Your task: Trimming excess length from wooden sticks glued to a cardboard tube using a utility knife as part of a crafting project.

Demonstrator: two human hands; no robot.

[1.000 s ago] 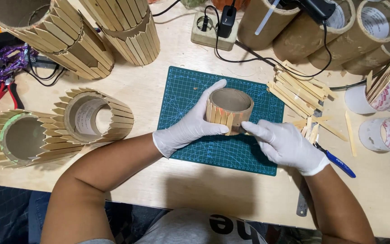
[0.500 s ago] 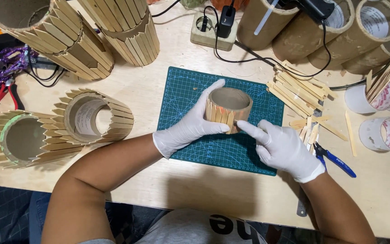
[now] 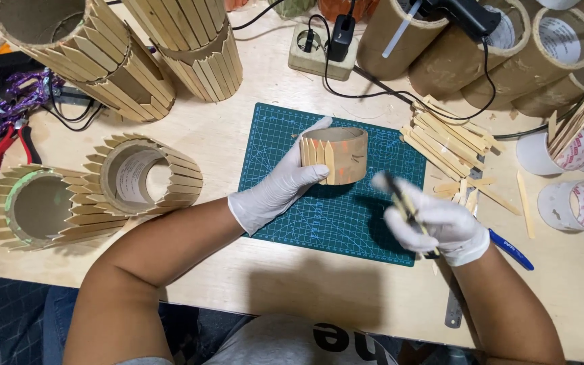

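Note:
A short cardboard ring partly clad in wooden sticks stands on a green cutting mat. My left hand, in a white glove, grips the ring from the left side. To its right, over the mat's right edge, my gloved right hand is blurred and holds a thin stick-like tool that points up and left. A loose pile of flat wooden sticks lies just right of the mat.
Stick-covered cardboard tubes lie at the back left, and two more at the left. Plain tubes and a glue gun sit at the back right, a power strip behind the mat, tape rolls and cups right, a blue pen, a steel ruler.
My right hand has left the ring and moved right and toward me, now holding a thin tool. The ring has been turned so its stick-clad side faces me.

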